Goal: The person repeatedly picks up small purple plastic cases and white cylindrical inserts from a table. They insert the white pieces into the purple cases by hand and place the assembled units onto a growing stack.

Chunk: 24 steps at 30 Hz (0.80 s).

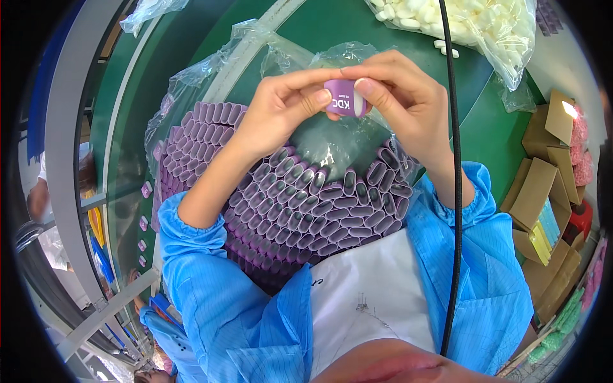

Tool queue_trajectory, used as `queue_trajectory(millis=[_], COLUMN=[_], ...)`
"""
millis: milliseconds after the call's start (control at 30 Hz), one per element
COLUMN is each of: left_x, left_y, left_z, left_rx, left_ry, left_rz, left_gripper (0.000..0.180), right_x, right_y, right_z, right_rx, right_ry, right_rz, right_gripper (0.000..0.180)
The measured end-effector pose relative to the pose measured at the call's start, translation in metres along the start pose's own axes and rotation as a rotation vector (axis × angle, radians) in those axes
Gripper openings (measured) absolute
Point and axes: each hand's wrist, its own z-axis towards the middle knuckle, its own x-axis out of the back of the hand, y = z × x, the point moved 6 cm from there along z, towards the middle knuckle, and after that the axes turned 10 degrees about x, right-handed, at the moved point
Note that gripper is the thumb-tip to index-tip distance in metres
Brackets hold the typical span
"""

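Note:
Both hands meet over the heap, at the upper middle of the view. A small purple oval casing [341,96] with white print is pinched between them. My left hand [280,113] grips its left end between thumb and fingers. My right hand [408,102] closes on the right end, its thumb against a pale end face. Whether that face is a separate white plug, I cannot tell. Beneath my arms, many similar purple casings [287,204] stand packed in rows, open ends up, with clear plastic film [332,137] around and beyond them.
A clear bag of white oval pieces [476,29] lies at the far right, two or three loose pieces beside it. Open cardboard boxes [539,198] stand right. A black cable [456,159] hangs before my right arm. Purple pieces [143,222] line the left; another person [167,332] is lower left.

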Motion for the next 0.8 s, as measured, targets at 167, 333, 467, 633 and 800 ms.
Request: queue_trajectory(millis=[167,333,467,633,800], left_x=[0.002,0.03,0.189,0.407,0.298], left_y=[-0.002,0.027,0.058,-0.028,0.022], left_z=[0.0,-0.006,0.014,-0.031,-0.043], left_rx=[-0.025,-0.174,-0.254,0.293,-0.177], left_ry=[0.025,0.186,0.712,0.991,1.418], left_rz=[0.147,0.54,0.701,0.722,1.793], left_gripper=[0.03,0.026,0.028,0.03,0.026], right_x=[-0.001,0.007,0.085,0.141,0.147], right_y=[-0.002,-0.001,0.015,0.043,0.062], right_z=[-0.001,0.002,-0.004,-0.002,-0.013], right_rx=[0.15,0.212,-0.024,0.228,0.184], right_ry=[-0.092,-0.159,0.228,0.114,0.103], right_rz=[-0.213,-0.296,-0.473,-1.171,-1.207], right_gripper=[0.015,0.019,0.027,0.008,0.011])
